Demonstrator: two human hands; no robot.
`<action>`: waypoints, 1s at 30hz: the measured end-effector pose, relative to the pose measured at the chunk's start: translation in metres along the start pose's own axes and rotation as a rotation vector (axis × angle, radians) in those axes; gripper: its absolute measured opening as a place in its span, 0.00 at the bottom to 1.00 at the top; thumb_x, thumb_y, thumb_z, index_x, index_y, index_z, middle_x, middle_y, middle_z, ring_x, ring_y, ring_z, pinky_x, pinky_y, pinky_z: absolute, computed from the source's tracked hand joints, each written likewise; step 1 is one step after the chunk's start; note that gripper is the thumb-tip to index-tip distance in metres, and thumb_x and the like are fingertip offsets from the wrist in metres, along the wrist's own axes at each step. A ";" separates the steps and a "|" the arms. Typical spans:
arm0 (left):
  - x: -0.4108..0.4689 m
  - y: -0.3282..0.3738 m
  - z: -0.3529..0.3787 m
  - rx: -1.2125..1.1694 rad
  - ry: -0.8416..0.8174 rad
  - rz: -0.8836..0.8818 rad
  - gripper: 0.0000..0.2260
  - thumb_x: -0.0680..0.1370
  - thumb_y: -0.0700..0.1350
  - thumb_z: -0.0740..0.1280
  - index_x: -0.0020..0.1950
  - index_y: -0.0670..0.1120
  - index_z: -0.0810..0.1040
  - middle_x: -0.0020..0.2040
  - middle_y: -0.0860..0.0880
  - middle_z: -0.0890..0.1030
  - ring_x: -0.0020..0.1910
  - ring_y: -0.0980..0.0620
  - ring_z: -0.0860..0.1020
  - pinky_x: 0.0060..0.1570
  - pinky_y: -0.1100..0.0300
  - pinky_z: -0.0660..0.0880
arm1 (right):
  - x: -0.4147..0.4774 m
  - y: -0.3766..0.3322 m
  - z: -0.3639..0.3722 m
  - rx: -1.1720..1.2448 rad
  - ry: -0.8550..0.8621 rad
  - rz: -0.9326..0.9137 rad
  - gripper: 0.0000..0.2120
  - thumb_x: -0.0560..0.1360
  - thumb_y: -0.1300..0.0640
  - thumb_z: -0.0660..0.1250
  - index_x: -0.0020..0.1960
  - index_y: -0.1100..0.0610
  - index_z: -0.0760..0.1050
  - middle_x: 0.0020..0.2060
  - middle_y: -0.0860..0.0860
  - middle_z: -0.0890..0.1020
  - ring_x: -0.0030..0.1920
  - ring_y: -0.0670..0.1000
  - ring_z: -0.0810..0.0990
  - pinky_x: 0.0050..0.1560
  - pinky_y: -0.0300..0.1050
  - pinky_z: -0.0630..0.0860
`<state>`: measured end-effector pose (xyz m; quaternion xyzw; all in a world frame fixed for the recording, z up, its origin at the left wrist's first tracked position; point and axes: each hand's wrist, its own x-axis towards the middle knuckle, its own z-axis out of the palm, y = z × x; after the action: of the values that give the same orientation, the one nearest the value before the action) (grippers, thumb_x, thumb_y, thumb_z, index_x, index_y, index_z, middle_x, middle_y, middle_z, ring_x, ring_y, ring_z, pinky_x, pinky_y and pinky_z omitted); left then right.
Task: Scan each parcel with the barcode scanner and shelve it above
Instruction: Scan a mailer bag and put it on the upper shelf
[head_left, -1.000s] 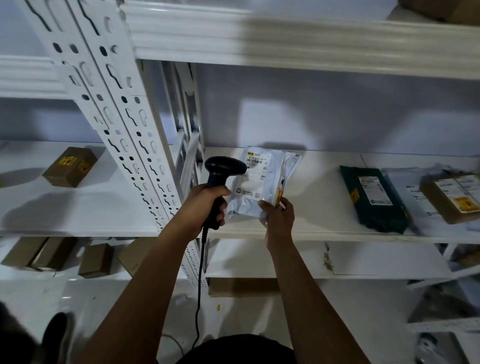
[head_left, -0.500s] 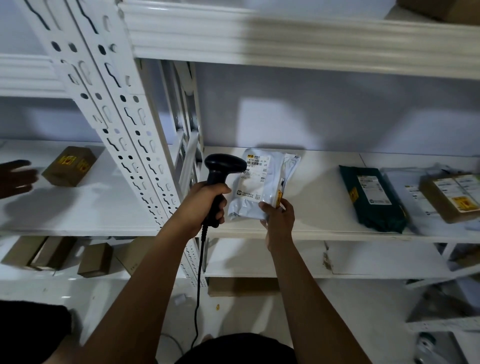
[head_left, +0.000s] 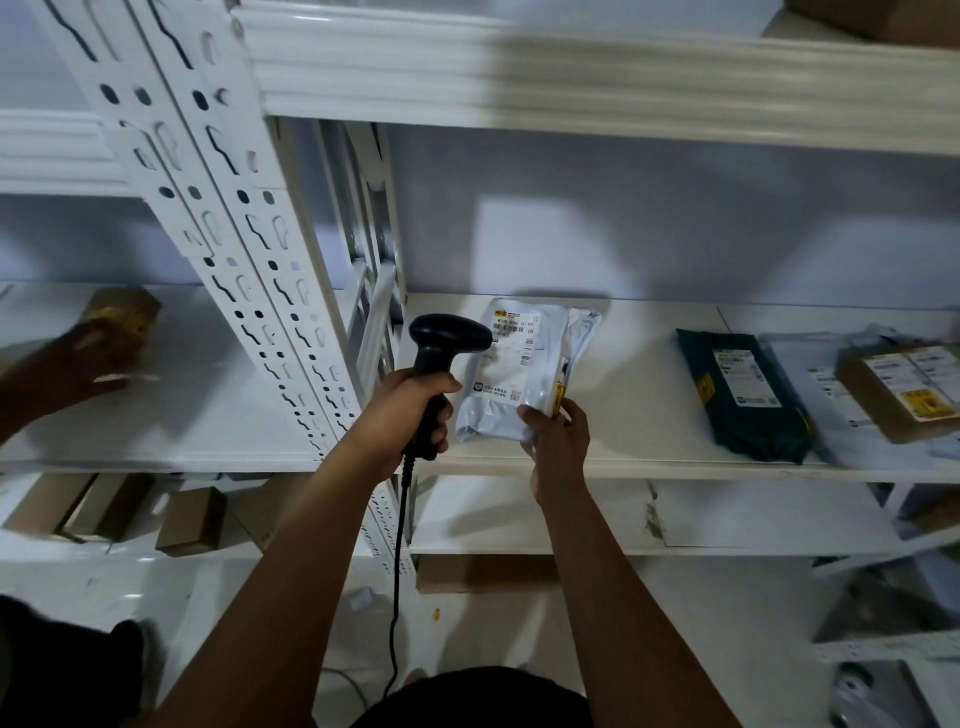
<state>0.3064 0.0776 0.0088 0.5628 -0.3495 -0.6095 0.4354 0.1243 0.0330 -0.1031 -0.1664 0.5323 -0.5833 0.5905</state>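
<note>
My left hand (head_left: 410, 410) grips the handle of a black corded barcode scanner (head_left: 441, 348), whose head points right at the label of a white poly-bag parcel (head_left: 524, 364). My right hand (head_left: 556, 436) holds that parcel by its lower right corner, label facing me, over the white shelf (head_left: 623, 462). The parcel's lower edge is at the shelf surface; whether it rests there I cannot tell. The upper shelf (head_left: 571, 78) runs across the top of the view.
A dark green parcel (head_left: 743, 395), a white bag (head_left: 810, 379) and a brown box (head_left: 904, 389) lie on the same shelf to the right. Another person's hand (head_left: 67, 364) reaches a small brown box (head_left: 124, 312) on the left shelf. A white perforated upright (head_left: 234, 234) divides the bays. Cardboard boxes (head_left: 187, 519) sit below.
The scanner head has moved slightly right, closer to the parcel label. Another person's hand has come in from the left and reached the small brown box.
</note>
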 end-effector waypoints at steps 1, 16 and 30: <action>0.000 -0.001 0.000 0.000 0.001 -0.001 0.05 0.79 0.42 0.67 0.47 0.41 0.73 0.31 0.45 0.70 0.24 0.47 0.68 0.30 0.57 0.68 | -0.001 -0.001 0.001 0.002 -0.003 0.000 0.32 0.62 0.66 0.79 0.64 0.56 0.75 0.58 0.58 0.83 0.50 0.57 0.83 0.41 0.48 0.77; -0.003 -0.004 0.001 0.008 0.005 0.002 0.05 0.79 0.42 0.67 0.49 0.41 0.73 0.31 0.45 0.71 0.25 0.47 0.68 0.30 0.57 0.70 | -0.008 -0.004 -0.002 -0.017 -0.012 -0.017 0.25 0.68 0.71 0.76 0.61 0.55 0.76 0.56 0.55 0.84 0.49 0.55 0.84 0.45 0.48 0.80; -0.006 -0.005 0.005 0.008 -0.007 -0.012 0.04 0.80 0.41 0.66 0.49 0.41 0.73 0.31 0.45 0.71 0.25 0.48 0.68 0.27 0.58 0.71 | -0.006 -0.002 -0.006 -0.002 -0.091 -0.052 0.28 0.67 0.71 0.77 0.64 0.57 0.75 0.59 0.57 0.83 0.58 0.61 0.84 0.58 0.60 0.82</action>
<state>0.3007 0.0851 0.0071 0.5646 -0.3499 -0.6126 0.4285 0.1197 0.0407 -0.1009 -0.2070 0.5011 -0.5896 0.5987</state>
